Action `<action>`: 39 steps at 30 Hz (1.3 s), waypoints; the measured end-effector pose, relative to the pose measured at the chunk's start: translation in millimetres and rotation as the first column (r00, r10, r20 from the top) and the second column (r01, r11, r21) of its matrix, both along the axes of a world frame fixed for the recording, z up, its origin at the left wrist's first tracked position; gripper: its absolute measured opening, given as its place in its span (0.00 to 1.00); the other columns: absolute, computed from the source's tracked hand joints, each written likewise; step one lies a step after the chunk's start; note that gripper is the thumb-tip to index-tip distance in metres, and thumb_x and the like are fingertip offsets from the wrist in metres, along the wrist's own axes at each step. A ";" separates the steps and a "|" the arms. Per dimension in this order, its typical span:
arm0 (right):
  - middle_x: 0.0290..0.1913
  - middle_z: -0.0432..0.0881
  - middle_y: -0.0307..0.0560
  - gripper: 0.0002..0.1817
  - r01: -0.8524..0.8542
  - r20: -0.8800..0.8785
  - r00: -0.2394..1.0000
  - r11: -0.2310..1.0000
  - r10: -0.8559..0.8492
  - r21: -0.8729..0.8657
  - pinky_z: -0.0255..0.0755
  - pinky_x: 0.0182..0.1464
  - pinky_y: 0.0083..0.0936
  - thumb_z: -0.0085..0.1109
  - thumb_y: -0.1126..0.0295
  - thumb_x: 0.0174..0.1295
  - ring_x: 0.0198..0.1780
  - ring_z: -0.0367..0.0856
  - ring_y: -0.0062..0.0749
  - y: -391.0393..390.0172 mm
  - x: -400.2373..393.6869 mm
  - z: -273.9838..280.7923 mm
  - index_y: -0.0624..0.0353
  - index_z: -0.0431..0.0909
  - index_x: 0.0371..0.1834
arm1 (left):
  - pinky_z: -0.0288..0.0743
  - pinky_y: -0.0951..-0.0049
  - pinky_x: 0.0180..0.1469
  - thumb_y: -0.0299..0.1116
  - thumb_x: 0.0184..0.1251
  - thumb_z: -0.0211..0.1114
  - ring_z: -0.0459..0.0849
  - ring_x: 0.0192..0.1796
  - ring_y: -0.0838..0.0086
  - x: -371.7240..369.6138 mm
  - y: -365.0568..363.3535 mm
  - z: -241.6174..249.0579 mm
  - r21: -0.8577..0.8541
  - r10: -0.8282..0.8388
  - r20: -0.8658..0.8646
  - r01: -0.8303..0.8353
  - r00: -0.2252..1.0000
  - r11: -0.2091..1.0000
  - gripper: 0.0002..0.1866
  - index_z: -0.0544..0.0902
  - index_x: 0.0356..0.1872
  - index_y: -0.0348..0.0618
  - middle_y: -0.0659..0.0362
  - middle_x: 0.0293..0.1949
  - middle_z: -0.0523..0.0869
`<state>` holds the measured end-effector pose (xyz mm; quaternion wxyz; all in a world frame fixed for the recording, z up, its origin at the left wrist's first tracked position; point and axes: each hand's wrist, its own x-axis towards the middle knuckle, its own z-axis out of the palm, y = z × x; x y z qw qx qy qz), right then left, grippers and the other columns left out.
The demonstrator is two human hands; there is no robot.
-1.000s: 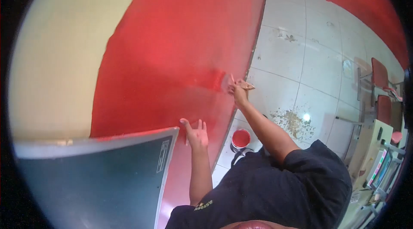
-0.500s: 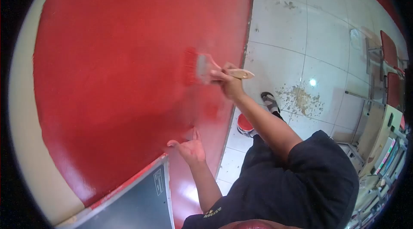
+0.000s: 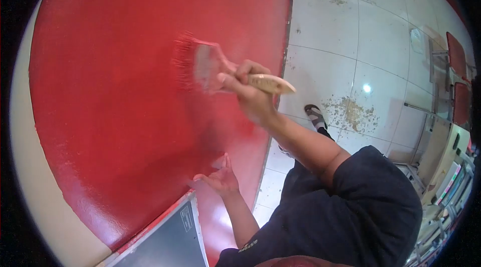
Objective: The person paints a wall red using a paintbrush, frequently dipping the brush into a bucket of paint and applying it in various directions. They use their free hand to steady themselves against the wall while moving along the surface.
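A wide paintbrush (image 3: 204,66) with a pale wooden handle is in my right hand (image 3: 250,91), its fingers wrapped round the base of the handle. The red, splayed bristles are against the glossy red wall (image 3: 115,66). Lower down, my left hand (image 3: 223,179) is near the wall, above the corner of a grey framed panel (image 3: 165,239), with thumb and fingers apart and red paint on the palm. Nothing shows in this hand. Whether its fingertips touch the wall is unclear.
White floor tiles (image 3: 325,19) with stains run along the wall's base. My sandalled foot (image 3: 315,115) stands on them. At the right are red chairs (image 3: 456,54) and a cluttered shelf (image 3: 448,187). A cream strip (image 3: 25,131) borders the red area.
My right hand has moved left and nearer the camera with the brush. The red paint bucket by my foot is now mostly hidden behind my forearm. My left hand has hardly moved.
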<state>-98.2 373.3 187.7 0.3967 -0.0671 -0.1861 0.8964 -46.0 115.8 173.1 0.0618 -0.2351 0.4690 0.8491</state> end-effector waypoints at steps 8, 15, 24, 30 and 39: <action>0.30 0.76 0.37 0.14 -0.037 0.566 0.792 0.943 0.230 -0.331 0.82 0.33 0.29 0.62 0.79 0.57 0.29 0.82 0.28 5.7 9.4 -170.7 0.51 0.64 0.31 | 0.49 0.40 0.74 0.72 0.36 0.71 0.47 0.77 0.55 2.3 10.9 5.6 -0.065 -0.002 -0.016 0.001 1.000 0.998 0.64 0.50 0.76 0.58 0.64 0.76 0.51; 0.28 0.77 0.41 0.18 -0.080 0.042 0.996 0.991 0.076 0.111 0.82 0.39 0.28 0.63 0.82 0.59 0.34 0.83 0.29 42.7 9.7 13.7 0.53 0.62 0.22 | 0.49 0.40 0.74 0.73 0.34 0.71 0.48 0.76 0.53 -2.0 -6.3 -8.8 0.037 0.001 0.045 -0.002 0.999 0.999 0.65 0.50 0.75 0.58 0.63 0.76 0.52; 0.31 0.80 0.36 0.08 -0.101 0.779 0.523 0.932 0.347 -0.347 0.66 0.25 0.22 0.59 0.64 0.64 0.29 0.77 0.22 -10.4 113.9 -317.4 0.56 0.81 0.35 | 0.55 0.41 0.72 0.72 0.36 0.70 0.48 0.75 0.49 -1.4 -14.1 -12.2 -0.021 -0.023 -0.037 0.023 0.999 1.000 0.65 0.47 0.75 0.57 0.62 0.77 0.46; 0.37 0.78 0.44 0.06 -0.005 0.898 0.386 0.974 0.211 -0.227 0.77 0.36 0.28 0.55 0.67 0.66 0.39 0.80 0.33 -12.1 194.0 -302.1 0.56 0.77 0.39 | 0.56 0.49 0.70 0.72 0.43 0.68 0.53 0.71 0.44 1.6 -23.0 -23.2 0.096 0.113 0.030 -0.115 0.993 0.989 0.54 0.57 0.71 0.65 0.71 0.76 0.48; 0.34 0.74 0.35 0.14 -0.182 0.248 0.959 0.968 0.136 0.173 0.79 0.34 0.25 0.58 0.77 0.64 0.35 0.79 0.20 -10.0 73.2 83.5 0.47 0.62 0.33 | 0.42 0.54 0.77 0.68 0.45 0.71 0.40 0.77 0.44 12.1 -29.3 -12.9 0.151 0.070 0.136 -0.090 0.988 0.984 0.66 0.34 0.76 0.60 0.65 0.78 0.33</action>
